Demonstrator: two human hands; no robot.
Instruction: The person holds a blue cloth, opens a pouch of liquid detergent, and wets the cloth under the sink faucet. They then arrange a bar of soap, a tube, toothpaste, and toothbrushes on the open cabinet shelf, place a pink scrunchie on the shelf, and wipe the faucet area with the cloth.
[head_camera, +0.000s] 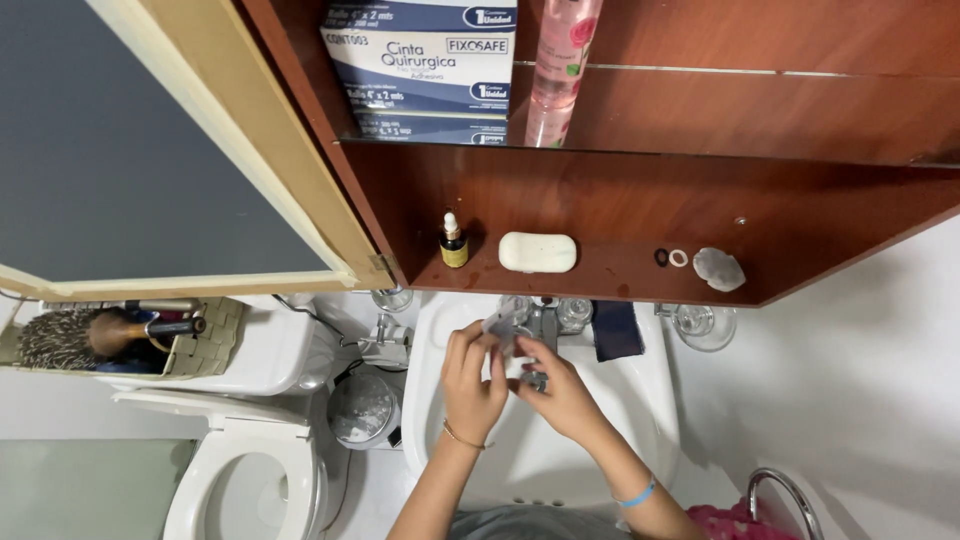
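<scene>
Fingers of the left hand (470, 385) curl around a small, pale, crumpled wrapper (500, 328), pinching its lower edge; the right hand (562, 395) meets it from the other side, fingertips closed toward the same piece, though what they grip is partly hidden. Both hands work over the white sink (640, 400), near its back edge and just in front of the chrome faucet (540, 325), so any scraps or drips would likely fall into the basin. A dark blue cloth (615, 330) hangs over the sink's back rim. Further off, the open wooden cabinet (600, 210) carries, along its bottom shelf, a small dropper bottle (453, 242), a white soap bar (537, 252), two little rings (670, 258) and a pale stone (718, 268). Left of the sink stands the toilet (245, 470).
</scene>
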